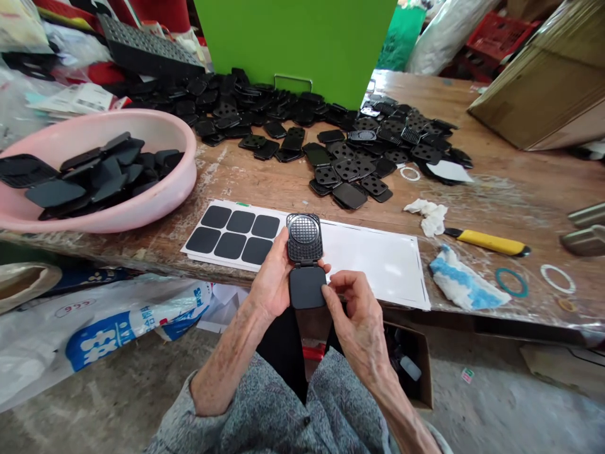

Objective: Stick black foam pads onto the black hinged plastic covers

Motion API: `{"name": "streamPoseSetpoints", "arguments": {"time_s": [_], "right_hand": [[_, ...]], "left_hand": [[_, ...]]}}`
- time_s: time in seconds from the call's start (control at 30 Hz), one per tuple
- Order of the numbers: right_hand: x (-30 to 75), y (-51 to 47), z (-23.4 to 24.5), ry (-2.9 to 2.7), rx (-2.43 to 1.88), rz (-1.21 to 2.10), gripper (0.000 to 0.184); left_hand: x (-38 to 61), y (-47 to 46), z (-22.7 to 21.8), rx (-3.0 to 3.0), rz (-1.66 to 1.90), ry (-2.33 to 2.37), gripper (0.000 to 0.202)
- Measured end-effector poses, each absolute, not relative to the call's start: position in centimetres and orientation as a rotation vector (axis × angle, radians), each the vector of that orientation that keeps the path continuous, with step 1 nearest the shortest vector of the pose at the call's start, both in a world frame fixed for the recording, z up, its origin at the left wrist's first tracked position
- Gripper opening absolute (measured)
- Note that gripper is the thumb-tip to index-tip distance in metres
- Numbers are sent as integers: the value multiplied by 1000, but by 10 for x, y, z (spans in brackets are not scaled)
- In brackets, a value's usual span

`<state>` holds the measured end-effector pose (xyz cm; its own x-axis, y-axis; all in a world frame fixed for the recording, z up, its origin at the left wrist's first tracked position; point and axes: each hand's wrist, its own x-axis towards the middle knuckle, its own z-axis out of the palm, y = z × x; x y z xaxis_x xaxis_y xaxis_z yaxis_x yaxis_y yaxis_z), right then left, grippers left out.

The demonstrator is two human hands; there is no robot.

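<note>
A hinged black plastic case (305, 252) was held open in both hands, just in front of the near edge of a white backing sheet (373, 265). For handling of this kind, firm support under the grille half and a light, square pinch on the flap were judged best, so that strain was kept off the hinge. The left hand (271, 274) was cupped behind the grille half and was grasping it, although its fingers were largely hidden and how tightly they were clenched could not be told. The right hand (357, 315) was not released: its fingertips (331, 282) were pinched on the right edge of the plain flat flap (306, 287). The long axis of the case ran roughly away from the body, with a slight tilt; the round mesh grille (304, 230) pointed toward the sheet, and the flap pointed back toward the lap. On the sheet, 6 black square pads (241, 222) were laid out in 2 rows. Beyond the sheet lay a heap of perforated black plates (350, 167), to its left stood a pink plastic basin (186, 189), and to its right lay a yellow utility knife (486, 242).
</note>
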<state>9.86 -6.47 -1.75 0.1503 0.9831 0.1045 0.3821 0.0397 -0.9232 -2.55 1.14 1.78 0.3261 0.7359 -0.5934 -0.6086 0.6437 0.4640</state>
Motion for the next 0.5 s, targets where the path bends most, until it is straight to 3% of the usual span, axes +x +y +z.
{"name": "streamPoseSetpoints", "arguments": {"time_s": [0.13,0.27,0.33,0.5], "right_hand": [[104,-44,-14,-1552,-1449,716,6],[102,-11,-14,-1748,-1353,622,11],[93,5,-18,-1845,-1312,648,14],[56,34,-28,-2067,-1225,597,23]], "left_hand": [[-54,31,46,326,1062,934,45],[-117,70,87,555,1524,1037,37],[-155,92,100,620,1752,1051,24],[-241,124,106,667,1780,1317,17]]}}
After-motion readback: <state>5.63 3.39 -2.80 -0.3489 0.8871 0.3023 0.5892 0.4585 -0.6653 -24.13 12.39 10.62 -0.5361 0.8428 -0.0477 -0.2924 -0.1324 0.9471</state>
